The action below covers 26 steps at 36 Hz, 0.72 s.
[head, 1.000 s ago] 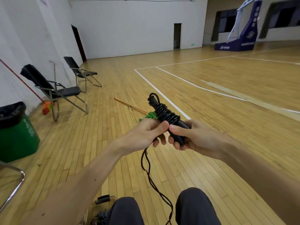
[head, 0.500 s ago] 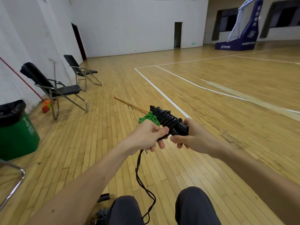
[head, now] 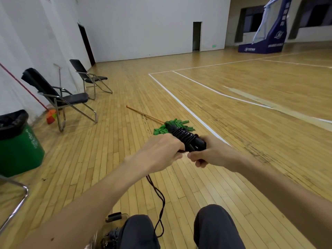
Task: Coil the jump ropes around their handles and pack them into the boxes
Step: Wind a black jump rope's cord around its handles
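Jutting forward past right hand [head: 213, 155] grip, coiled rope [head: 183, 134]

The rope-wrapped handles [head: 183, 134] have tipped lower and flatter (pointing away), the loose rope [head: 159, 196] drawn shorter.

Two hands [head: 161, 151] [head: 213, 155], one held jump rope [head: 185, 136], two black chairs [head: 71, 98] [head: 93, 78], one green bin [head: 19, 151], one mop [head: 161, 130]

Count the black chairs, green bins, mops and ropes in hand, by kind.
Chairs: 2
Bin: 1
Mop: 1
Rope: 1
Total: 5
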Each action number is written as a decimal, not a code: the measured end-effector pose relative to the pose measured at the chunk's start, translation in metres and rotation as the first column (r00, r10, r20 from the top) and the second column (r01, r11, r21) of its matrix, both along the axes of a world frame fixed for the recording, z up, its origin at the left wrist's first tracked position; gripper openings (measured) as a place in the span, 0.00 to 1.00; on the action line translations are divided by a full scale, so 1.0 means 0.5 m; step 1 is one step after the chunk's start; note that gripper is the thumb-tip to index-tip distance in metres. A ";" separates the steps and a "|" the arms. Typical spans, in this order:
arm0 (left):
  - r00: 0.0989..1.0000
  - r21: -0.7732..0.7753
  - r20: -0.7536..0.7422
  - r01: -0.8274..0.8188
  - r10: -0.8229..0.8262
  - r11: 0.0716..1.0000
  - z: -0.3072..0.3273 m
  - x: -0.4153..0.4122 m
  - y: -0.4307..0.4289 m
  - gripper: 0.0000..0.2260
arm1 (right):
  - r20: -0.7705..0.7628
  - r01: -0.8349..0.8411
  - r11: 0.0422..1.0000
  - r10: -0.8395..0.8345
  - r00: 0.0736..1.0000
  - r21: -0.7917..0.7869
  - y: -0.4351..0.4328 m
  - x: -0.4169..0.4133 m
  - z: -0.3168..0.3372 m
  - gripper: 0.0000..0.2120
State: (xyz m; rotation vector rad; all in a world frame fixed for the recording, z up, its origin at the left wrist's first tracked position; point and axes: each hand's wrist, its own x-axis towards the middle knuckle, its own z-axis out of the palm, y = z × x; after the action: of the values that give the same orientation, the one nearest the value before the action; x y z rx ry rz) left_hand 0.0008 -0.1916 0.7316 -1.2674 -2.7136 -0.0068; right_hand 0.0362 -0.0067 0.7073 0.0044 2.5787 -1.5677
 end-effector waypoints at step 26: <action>0.778 0.392 0.510 0.169 -0.367 0.904 0.085 0.024 0.007 0.14 | 0.354 -0.724 0.671 0.724 0.592 -0.162 0.012 0.046 0.058 0.04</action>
State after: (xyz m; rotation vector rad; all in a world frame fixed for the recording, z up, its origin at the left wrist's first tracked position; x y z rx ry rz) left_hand 0.0127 -0.1879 0.7742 -1.7534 -2.7520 -0.9910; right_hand 0.0594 -0.0008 0.7365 -0.6021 1.8644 -1.0900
